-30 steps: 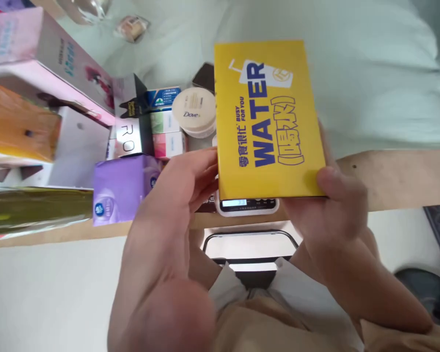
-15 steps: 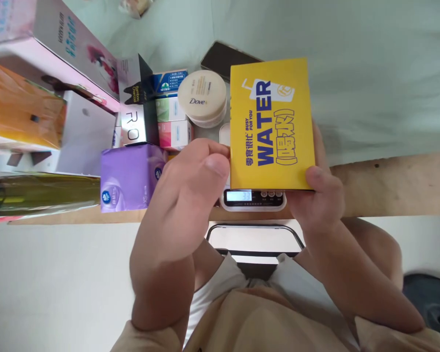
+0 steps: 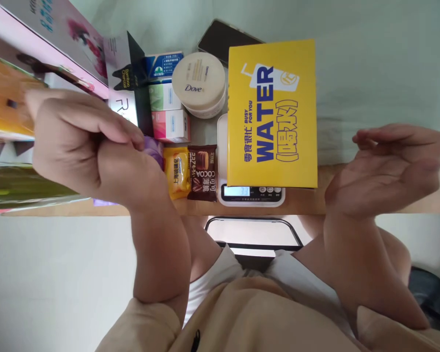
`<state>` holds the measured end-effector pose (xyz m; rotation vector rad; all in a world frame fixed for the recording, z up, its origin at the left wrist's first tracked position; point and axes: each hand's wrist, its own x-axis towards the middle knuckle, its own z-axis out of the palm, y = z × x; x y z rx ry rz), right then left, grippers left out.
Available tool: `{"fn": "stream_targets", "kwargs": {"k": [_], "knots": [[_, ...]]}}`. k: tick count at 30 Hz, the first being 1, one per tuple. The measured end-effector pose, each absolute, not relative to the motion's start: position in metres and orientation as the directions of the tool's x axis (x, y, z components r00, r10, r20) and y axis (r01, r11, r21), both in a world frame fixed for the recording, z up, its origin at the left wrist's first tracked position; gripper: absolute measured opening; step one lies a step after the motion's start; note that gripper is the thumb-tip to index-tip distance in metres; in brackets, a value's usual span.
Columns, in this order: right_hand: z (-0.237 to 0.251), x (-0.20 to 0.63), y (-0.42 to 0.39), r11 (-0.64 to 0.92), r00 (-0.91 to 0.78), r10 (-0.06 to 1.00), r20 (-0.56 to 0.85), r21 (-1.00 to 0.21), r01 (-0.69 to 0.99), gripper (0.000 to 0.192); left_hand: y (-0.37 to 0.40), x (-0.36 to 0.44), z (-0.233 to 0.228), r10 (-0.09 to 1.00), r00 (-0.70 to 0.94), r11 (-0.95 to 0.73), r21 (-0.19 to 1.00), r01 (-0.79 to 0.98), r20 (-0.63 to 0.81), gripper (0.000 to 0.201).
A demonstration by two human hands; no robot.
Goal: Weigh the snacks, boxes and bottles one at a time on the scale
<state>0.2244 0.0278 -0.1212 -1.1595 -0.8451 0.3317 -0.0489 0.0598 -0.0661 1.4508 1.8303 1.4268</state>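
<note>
The yellow box (image 3: 272, 113) lies flat on the small white scale (image 3: 252, 193), covering its platform so that only the display strip and buttons show along the near edge. Neither hand touches it, so the box rests on the scale with its full weight and nothing adds to the load.

The right hand (image 3: 383, 168) hangs just to the right of the box, palm open and fingers spread loosely, holding nothing. The left hand (image 3: 82, 142) is raised well to the left of the box, fingers curled in towards the palm; nothing shows inside it, though whether it pinches anything small I cannot tell.

Between the left hand and the scale lie a cocoa snack pack (image 3: 203, 172) and a yellow snack pack (image 3: 176, 172) side by side, just clear of the platform. Beyond them stand a round cream jar (image 3: 199, 83) and small stacked boxes (image 3: 167, 103), with a dark phone (image 3: 222, 39) behind the jar.
</note>
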Motion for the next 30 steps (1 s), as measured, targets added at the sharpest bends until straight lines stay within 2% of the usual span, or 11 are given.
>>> {"fn": "stream_targets", "kwargs": {"k": [2,5,7,8,11,13,15,18,21,25,30], "knots": [[-0.119,0.221,0.026,0.358,0.648,0.653,0.392,-0.914,0.192,0.044,0.058,-0.047,-0.067,0.832,-0.424,-0.100,0.847,0.521,0.359,0.075],[-0.118,0.220,0.026,0.321,0.654,0.658,0.373,-0.925,0.205,0.045,0.056,-0.040,-0.066,0.670,-0.468,-0.233,0.762,0.605,0.576,0.069],[-0.117,0.221,0.027,0.309,0.665,0.651,0.366,-0.928,0.209,0.045,0.058,-0.036,-0.065,0.562,-0.463,-0.365,0.707,0.606,0.686,0.062],[-0.117,0.221,0.028,0.306,0.675,0.642,0.363,-0.929,0.208,0.044,0.061,-0.036,-0.066,0.557,-0.444,-0.417,0.699,0.581,0.702,0.054],[-0.119,0.221,0.028,0.317,0.679,0.635,0.369,-0.926,0.207,0.043,0.069,-0.039,-0.067,0.617,-0.396,-0.452,0.718,0.530,0.681,0.026],[-0.121,0.221,0.028,0.337,0.677,0.636,0.370,-0.923,0.188,0.041,0.072,-0.042,-0.069,0.614,-0.403,-0.434,0.717,0.545,0.678,0.017],[-0.122,0.222,0.027,0.361,0.669,0.651,0.360,-0.921,0.144,0.040,0.071,-0.042,-0.071,0.578,-0.414,-0.468,0.701,0.538,0.703,0.017],[-0.125,0.223,0.026,0.333,0.604,0.738,0.299,-0.941,0.060,0.042,0.065,-0.038,-0.071,0.603,-0.392,-0.521,0.715,0.466,0.695,0.020],[-0.126,0.223,0.024,0.259,0.517,0.827,0.223,-0.966,0.003,0.052,0.056,-0.033,-0.067,0.723,-0.276,-0.514,0.760,0.398,0.633,0.019],[-0.123,0.221,0.021,0.213,0.468,0.865,0.179,-0.977,-0.019,0.059,0.047,-0.031,-0.061,0.854,-0.108,-0.441,0.818,0.369,0.509,0.039],[-0.117,0.222,0.018,0.070,0.485,0.873,0.055,-0.997,-0.013,0.050,0.049,-0.031,-0.062,0.880,-0.117,-0.417,0.867,0.273,0.460,0.014]]}}
